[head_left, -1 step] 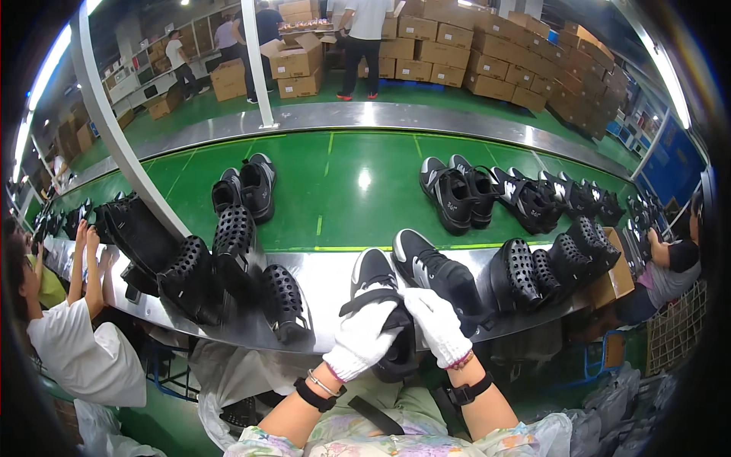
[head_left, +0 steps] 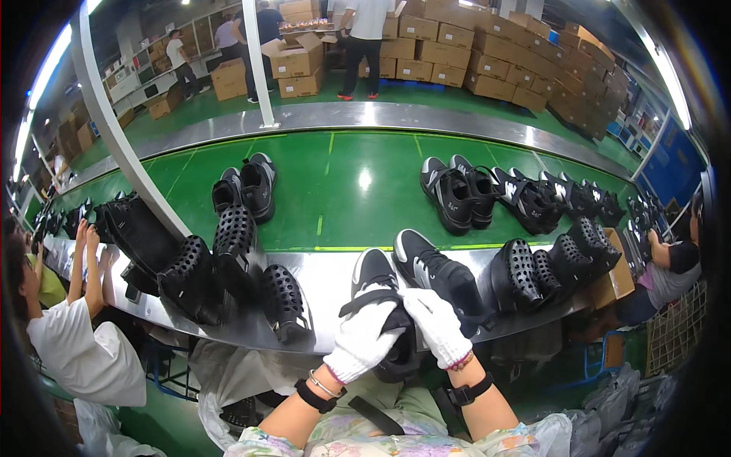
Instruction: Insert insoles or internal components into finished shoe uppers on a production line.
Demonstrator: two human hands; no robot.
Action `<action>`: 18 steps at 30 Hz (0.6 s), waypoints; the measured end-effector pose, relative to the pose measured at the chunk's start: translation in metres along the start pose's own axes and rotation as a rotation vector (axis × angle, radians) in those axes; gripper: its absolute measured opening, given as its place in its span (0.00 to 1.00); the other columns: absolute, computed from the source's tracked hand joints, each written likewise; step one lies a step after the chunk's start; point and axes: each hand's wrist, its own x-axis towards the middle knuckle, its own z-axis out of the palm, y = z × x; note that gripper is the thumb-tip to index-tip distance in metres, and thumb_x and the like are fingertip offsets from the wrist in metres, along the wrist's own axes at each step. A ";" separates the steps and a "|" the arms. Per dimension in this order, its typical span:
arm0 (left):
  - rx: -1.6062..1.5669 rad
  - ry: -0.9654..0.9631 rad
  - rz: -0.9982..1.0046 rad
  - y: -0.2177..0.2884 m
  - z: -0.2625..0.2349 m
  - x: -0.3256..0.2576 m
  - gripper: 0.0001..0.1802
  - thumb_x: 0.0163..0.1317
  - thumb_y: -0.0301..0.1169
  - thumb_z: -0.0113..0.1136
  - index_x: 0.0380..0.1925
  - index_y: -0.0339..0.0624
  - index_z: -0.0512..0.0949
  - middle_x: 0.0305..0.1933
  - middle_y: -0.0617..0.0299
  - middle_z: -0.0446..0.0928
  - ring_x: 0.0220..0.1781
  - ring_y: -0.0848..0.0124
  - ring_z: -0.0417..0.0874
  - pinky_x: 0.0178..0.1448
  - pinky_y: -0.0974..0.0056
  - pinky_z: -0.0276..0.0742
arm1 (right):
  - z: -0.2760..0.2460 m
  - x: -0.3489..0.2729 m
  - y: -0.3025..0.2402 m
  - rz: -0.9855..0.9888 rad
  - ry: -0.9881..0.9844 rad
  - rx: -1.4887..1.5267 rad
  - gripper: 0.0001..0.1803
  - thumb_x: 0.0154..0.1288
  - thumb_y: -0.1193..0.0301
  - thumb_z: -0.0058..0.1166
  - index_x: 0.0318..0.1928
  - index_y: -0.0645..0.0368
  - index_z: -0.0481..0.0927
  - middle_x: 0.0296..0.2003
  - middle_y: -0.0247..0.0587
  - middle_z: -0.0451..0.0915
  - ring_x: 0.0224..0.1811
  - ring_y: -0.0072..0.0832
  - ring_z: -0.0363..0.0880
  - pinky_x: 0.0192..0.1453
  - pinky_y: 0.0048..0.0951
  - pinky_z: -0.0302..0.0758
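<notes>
A black and grey sneaker [head_left: 375, 266] rests at the metal ledge in front of me, its toe pointing away and its heel toward my lap. My left hand [head_left: 362, 341], in a white knit glove, is closed on the left side of its opening, by a dark strap. My right hand [head_left: 438, 324], gloved alike, pinches the upper at the right side of the opening. The gloves hide much of the tongue and collar. Just right of it stands a second black sneaker [head_left: 451, 286], which neither hand clearly grips.
Perforated black shoe inserts [head_left: 286, 305] stand left on the ledge, with more [head_left: 521, 270] at right beside a carton [head_left: 615, 274]. Finished-looking sneakers [head_left: 445, 194] line the green belt [head_left: 350, 190]. A white post [head_left: 126, 122] rises at left. People sit on both sides.
</notes>
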 end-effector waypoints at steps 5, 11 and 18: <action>0.162 0.347 -0.007 0.006 -0.013 -0.037 0.25 0.52 0.27 0.71 0.51 0.34 0.78 0.45 0.46 0.80 0.48 0.48 0.80 0.58 0.51 0.74 | -0.005 0.007 -0.006 -0.103 -0.104 -0.196 0.13 0.72 0.72 0.54 0.53 0.61 0.84 0.46 0.42 0.85 0.50 0.30 0.82 0.57 0.28 0.76; 0.536 0.398 -0.129 -0.007 -0.014 -0.039 0.22 0.51 0.28 0.70 0.48 0.36 0.80 0.49 0.44 0.76 0.50 0.47 0.76 0.57 0.47 0.73 | -0.011 0.014 -0.015 -0.166 -0.201 -0.262 0.13 0.71 0.71 0.56 0.52 0.59 0.85 0.45 0.42 0.84 0.49 0.33 0.82 0.56 0.29 0.77; 0.413 0.414 -0.017 -0.018 -0.001 -0.055 0.12 0.53 0.26 0.68 0.39 0.39 0.84 0.35 0.53 0.80 0.37 0.53 0.79 0.42 0.52 0.78 | -0.009 0.015 -0.018 -0.160 -0.217 -0.284 0.12 0.70 0.71 0.57 0.51 0.58 0.85 0.44 0.42 0.84 0.48 0.34 0.82 0.56 0.30 0.77</action>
